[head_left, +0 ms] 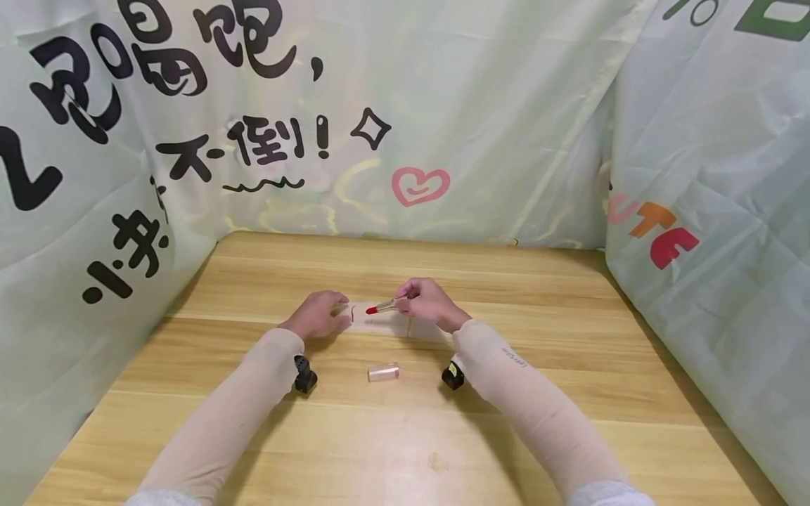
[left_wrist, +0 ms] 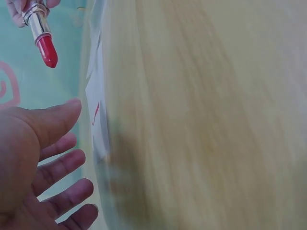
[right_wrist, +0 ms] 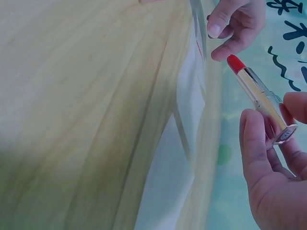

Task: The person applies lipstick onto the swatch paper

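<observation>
My right hand [head_left: 432,303] pinches a lipstick [right_wrist: 256,88] by its metallic and clear base, with the red bullet pointing left toward my other hand. In the head view the lipstick tip overlaps a white strip of paper [head_left: 382,322] on the table. A short red stroke [left_wrist: 96,114] marks the paper's left part. My left hand [head_left: 321,314] is by that left end, its thumb and fingers spread apart and holding nothing in the left wrist view. A second white paper piece [right_wrist: 163,167] lies beside the first, below my right hand.
A pinkish see-through cap [head_left: 383,372] lies on its side on the wooden table [head_left: 418,436], nearer to me than the paper. Printed cloth [head_left: 493,140] hangs behind the table and along both sides. A small black camera [head_left: 305,374] is worn on each wrist.
</observation>
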Available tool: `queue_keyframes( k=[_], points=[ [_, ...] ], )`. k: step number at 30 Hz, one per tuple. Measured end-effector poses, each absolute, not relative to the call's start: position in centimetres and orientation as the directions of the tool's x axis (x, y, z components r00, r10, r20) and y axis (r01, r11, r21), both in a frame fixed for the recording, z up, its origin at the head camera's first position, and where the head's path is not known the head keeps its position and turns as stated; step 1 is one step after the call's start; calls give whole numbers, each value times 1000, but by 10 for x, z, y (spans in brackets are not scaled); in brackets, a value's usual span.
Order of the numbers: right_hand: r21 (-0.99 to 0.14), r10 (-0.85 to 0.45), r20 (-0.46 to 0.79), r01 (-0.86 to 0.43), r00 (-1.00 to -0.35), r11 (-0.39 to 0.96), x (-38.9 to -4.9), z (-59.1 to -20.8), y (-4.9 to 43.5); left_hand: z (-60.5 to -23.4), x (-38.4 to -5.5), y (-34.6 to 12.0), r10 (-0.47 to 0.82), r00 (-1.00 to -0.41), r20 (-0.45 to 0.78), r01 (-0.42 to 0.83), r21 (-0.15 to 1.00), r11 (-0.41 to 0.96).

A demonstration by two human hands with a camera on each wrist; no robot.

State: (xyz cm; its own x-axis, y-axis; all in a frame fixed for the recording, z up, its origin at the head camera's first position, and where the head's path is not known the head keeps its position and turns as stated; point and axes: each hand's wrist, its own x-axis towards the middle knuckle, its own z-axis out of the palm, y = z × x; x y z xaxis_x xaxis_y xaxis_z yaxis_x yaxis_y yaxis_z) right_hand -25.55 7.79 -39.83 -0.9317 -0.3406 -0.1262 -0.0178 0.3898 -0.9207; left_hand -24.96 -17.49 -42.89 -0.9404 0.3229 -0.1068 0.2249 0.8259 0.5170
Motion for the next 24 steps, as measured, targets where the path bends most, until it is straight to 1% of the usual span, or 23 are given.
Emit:
queue_keyframes(
  k=[5, 11, 17, 24],
  points=[
    [-934, -317, -148, 27, -937, 356, -257, -402, 82, -428, -251, -170, 319, -941, -112, 218, 520, 826],
    [-946, -305, -137, 33, -942, 323, -258, -404, 89, -428, -252, -162, 330, -939, -91, 242, 506, 828],
    [-954, -285, -132, 44, -949, 296, -257, -405, 94, -428, -253, -153, 366, -928, -71, 289, 485, 826],
    [-967, -280, -135, 65, -950, 246, -258, -408, 99, -428, -254, -144, 407, -913, -20, 351, 467, 811]
  ],
)
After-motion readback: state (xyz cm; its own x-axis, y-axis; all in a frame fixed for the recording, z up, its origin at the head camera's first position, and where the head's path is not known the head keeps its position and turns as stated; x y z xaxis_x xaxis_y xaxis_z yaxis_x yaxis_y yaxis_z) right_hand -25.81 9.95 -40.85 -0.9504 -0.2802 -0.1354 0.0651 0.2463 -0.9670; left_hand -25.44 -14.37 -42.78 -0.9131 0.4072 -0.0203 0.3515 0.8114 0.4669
